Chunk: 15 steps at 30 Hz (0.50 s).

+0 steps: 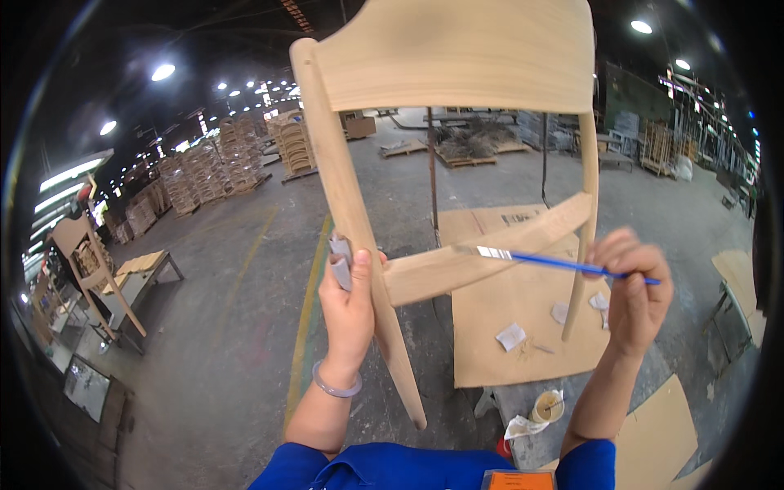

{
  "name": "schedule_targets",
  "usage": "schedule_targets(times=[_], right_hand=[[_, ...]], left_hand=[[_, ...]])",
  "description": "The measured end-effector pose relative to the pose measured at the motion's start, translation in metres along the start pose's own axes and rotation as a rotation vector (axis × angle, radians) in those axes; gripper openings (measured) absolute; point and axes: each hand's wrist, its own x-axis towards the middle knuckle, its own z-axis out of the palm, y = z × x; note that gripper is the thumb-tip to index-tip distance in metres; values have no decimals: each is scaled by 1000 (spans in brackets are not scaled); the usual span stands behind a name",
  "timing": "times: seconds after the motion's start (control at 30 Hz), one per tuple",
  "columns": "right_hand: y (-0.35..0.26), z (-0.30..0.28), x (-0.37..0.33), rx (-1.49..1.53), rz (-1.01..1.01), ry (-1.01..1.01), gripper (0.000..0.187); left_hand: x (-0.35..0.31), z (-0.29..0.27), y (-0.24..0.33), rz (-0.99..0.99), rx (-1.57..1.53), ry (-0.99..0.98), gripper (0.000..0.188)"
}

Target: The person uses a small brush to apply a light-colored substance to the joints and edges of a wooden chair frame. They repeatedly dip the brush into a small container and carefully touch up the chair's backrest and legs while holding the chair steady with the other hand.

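A pale, unfinished wooden chair back frame (457, 69) stands tilted in front of me, with a wide curved top panel, two round posts and a lower crossrail (441, 273). My left hand (349, 306) is closed round the left post where the crossrail joins it. A folded grey piece that looks like sandpaper (340, 265) sticks out between its fingers. In my right hand (639, 290) I pinch the blue handle of a slim flat paintbrush (555, 263). Its bristle end lies at the crossrail's upper edge; I cannot tell whether they touch.
A cardboard-covered bench (482, 351) stands beneath the frame, with a crumpled paper scrap (511, 336) on it. Nearer me is a cup (548, 405) with a stick in it. A wooden chair frame (94, 261) leans at left. Stacked wooden parts (212, 159) stand behind.
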Motion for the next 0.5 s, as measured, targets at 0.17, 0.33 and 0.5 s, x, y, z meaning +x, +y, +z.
schedule_targets(times=[0.17,0.33,0.5], right_hand=[[14,78,128,-183,-466,-38,23],[47,130,187,-259,-543,-61,18],[69,144,208,-262,-516,-79,17]], left_hand=[[13,-27,-6,-29,-43,-46,46],[31,-52,-15,22,1,-112,56],[41,-59,-26,29,19,-134,57]])
